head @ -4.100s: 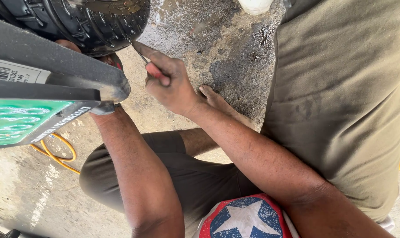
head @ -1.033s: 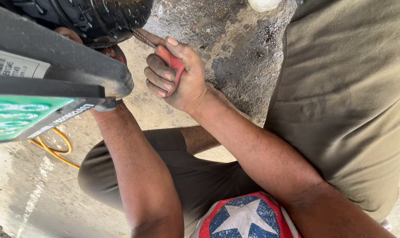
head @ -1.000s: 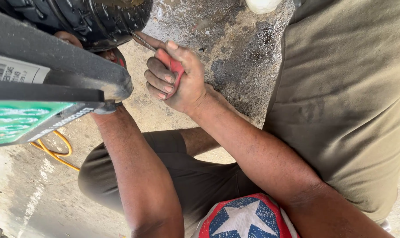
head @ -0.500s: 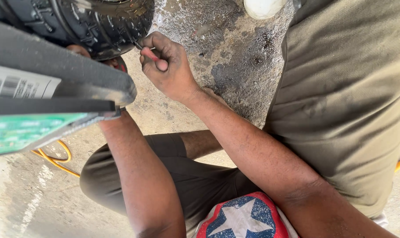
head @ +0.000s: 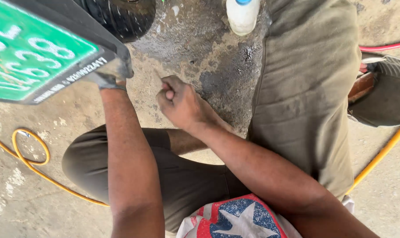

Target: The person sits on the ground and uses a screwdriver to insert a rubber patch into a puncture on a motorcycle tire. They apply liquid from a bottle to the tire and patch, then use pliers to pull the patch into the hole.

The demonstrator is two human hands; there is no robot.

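Right hand (head: 182, 103) fisted, contents hidden, near tyre (head: 120, 17); left hand behind green plate (head: 32, 53), grip state cannot be told; wheel work apparently unfinished.

Counts: 1 black rubber tyre (head: 120, 17), 1 green rectangular plate w/ white characters (head: 30, 50), 1 white plastic bottle w/ blue cap (head: 242, 15), 1 yellow looped hose (head: 30, 154) at left, 1 red hose (head: 385, 46), 2 bare hands: right hand (head: 182, 103), left hand (head: 116, 75) mostly hidden.
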